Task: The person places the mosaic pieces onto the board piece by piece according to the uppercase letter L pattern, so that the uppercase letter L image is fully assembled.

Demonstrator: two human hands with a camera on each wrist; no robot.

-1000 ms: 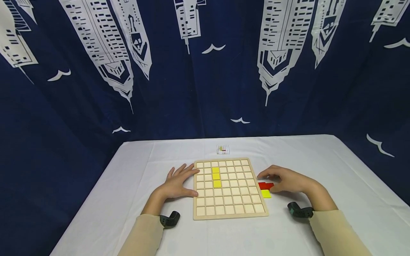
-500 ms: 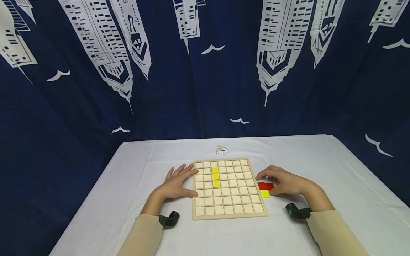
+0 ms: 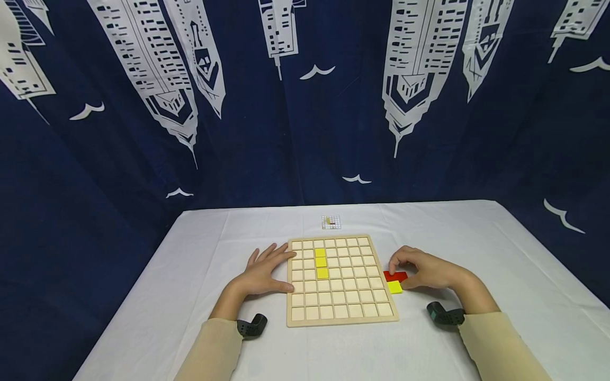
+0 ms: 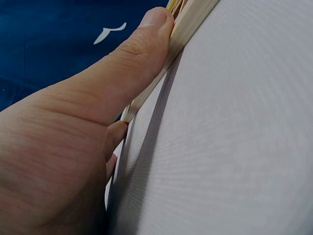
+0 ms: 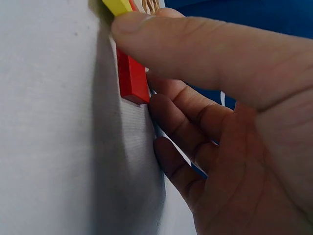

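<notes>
Beige sleeves (image 3: 212,349) end beside black wrist-worn devices (image 3: 252,326).

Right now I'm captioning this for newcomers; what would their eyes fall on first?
Probably the navy cloth behind the table, with its upside-down white skyscrapers. Next, three yellow squares in one column of the wooden grid board, whose left edge the left hand touches. Then the red block and yellow piece beside the board's right edge, by the right hand.

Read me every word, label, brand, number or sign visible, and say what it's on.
No readable text.
Card beyond the board: printed grid; any lettering too small to read.
Navy curtain: printed buildings and birds, no lettering visible.
Left wrist camera, right wrist camera: any markings too small.
</notes>
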